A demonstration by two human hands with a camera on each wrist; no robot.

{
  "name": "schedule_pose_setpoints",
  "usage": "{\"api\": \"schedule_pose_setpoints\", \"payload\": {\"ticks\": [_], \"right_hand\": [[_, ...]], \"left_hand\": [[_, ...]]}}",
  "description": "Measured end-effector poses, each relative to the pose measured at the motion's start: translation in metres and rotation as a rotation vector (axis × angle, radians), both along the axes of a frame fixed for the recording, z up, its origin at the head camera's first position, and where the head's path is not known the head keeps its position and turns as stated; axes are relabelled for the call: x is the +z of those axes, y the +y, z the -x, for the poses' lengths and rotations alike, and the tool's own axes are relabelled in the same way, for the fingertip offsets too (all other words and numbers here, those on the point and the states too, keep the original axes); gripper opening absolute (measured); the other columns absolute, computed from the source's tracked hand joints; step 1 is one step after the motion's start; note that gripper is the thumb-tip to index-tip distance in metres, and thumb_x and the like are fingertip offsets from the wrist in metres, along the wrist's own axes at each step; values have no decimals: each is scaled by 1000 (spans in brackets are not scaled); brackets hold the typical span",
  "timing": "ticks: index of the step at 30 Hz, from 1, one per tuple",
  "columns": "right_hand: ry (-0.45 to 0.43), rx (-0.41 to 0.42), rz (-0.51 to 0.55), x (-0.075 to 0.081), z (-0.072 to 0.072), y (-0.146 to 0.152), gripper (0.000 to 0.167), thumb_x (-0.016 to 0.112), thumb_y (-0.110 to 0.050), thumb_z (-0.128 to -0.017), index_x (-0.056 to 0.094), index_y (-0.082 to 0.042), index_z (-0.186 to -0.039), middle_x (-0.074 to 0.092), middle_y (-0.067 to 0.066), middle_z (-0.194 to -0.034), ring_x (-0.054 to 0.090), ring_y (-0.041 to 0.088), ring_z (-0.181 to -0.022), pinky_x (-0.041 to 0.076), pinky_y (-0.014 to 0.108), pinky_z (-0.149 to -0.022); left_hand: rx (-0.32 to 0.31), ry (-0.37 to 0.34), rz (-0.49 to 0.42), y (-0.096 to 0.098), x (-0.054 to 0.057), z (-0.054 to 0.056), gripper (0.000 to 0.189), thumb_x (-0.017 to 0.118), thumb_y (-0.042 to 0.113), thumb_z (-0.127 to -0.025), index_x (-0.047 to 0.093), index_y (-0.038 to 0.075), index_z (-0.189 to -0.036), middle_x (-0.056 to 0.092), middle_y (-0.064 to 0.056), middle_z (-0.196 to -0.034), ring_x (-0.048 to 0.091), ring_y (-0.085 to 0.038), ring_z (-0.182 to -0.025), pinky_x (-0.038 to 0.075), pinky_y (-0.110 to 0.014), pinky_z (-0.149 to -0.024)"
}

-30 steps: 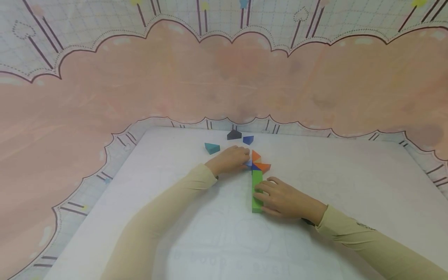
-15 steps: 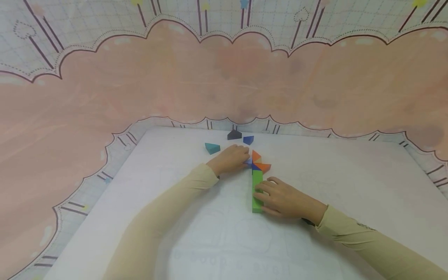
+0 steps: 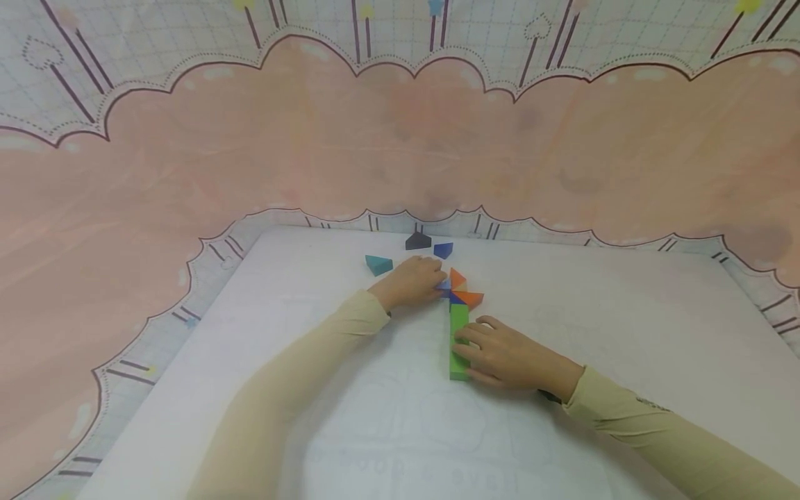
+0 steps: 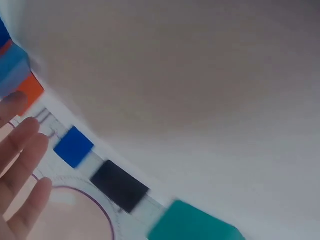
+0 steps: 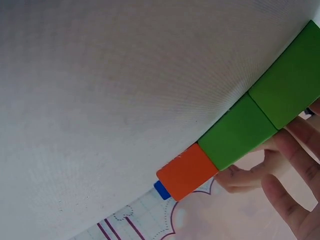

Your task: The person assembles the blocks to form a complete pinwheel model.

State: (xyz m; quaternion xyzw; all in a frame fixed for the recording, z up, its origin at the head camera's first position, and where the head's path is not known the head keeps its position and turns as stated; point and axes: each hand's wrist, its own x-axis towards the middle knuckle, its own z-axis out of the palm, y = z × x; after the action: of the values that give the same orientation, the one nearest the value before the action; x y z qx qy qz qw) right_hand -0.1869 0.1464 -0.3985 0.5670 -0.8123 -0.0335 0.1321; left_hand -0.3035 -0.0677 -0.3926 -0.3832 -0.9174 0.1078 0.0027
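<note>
My left hand (image 3: 409,283) pinches a light blue triangular block (image 3: 444,285) from its left side, the other fingers spread in the left wrist view. That block touches a cluster of triangular blocks: a dark blue one (image 3: 457,299), an orange one (image 3: 458,276) on top and another orange one (image 3: 471,299) to the right. Below the cluster, two green blocks (image 3: 459,316) stand end to end in a row, their joint showing in the right wrist view. Resting on that green row from the right is my right hand (image 3: 509,354), fingers loose and fingertips on its top.
Behind the cluster lie a teal block (image 3: 379,264), a black block (image 3: 418,241) and a blue block (image 3: 443,250), near the far edge of the white table (image 3: 625,333). A patterned pink cloth (image 3: 400,139) rises beyond it.
My left hand has shifted very slightly back and away, so more of the light blue block shows. The right hand and the green blocks stay where they were.
</note>
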Motion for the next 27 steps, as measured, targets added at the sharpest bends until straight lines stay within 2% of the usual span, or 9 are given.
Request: {"api": "schedule_pose_setpoints", "payload": {"ticks": [3, 5, 9, 13, 18, 22, 27], "right_hand": [[9, 7, 9, -1, 1, 0, 33, 59, -34, -89, 60, -13, -115, 61, 4, -116, 58, 20, -109, 46, 42, -94], [16, 11, 15, -2, 1, 0, 33, 59, -34, -89, 60, -13, -115, 61, 4, -116, 58, 20, -109, 46, 42, -94], [31, 29, 34, -3, 2, 1, 33, 61, -33, -87, 60, -12, -113, 61, 4, -114, 58, 20, -108, 46, 42, -94], [24, 21, 27, -2, 1, 1, 33, 62, -33, -87, 60, -12, -113, 62, 4, -114, 58, 20, -108, 46, 42, -94], [6, 7, 11, -2, 1, 1, 34, 60, -34, -89, 60, -12, -114, 62, 5, -115, 58, 20, -109, 46, 43, -95], [17, 10, 12, -3, 2, 1, 34, 60, -34, -89, 60, -12, -114, 62, 5, -115, 58, 20, -109, 46, 43, -94], [24, 15, 18, -5, 3, 1, 34, 61, -34, -88, 60, -12, -114, 62, 5, -115, 58, 20, -109, 45, 43, -94]], "left_hand": [[25, -10, -5, -12, 6, 2, 34, 49, 37, -96, 58, 14, -120, 60, -5, -118, 57, -20, -109, 45, -37, -97], [54, -14, -39, -25, 10, 4, 36, 48, 36, -96, 56, 12, -122, 58, -7, -121, 55, -23, -112, 43, -40, -100], [122, 3, -139, -56, 17, 12, 38, 53, 32, -94, 54, 9, -124, 57, -12, -122, 54, -29, -115, 41, -44, -101], [202, 19, -175, -83, 19, 19, 43, 58, 33, -91, 52, 8, -125, 56, -15, -124, 52, -31, -118, 40, -46, -102], [309, -12, -153, -105, 15, 25, 50, 58, 38, -89, 51, 6, -127, 53, -17, -127, 50, -33, -120, 38, -49, -104], [357, -9, -104, -112, 7, 30, 55, 58, 43, -88, 52, 4, -126, 54, -16, -122, 52, -31, -111, 42, -48, -99], [401, -3, -94, -113, -1, 34, 64, 56, 51, -88, 50, 2, -129, 51, -19, -130, 50, -35, -117, 40, -50, -101]]}}
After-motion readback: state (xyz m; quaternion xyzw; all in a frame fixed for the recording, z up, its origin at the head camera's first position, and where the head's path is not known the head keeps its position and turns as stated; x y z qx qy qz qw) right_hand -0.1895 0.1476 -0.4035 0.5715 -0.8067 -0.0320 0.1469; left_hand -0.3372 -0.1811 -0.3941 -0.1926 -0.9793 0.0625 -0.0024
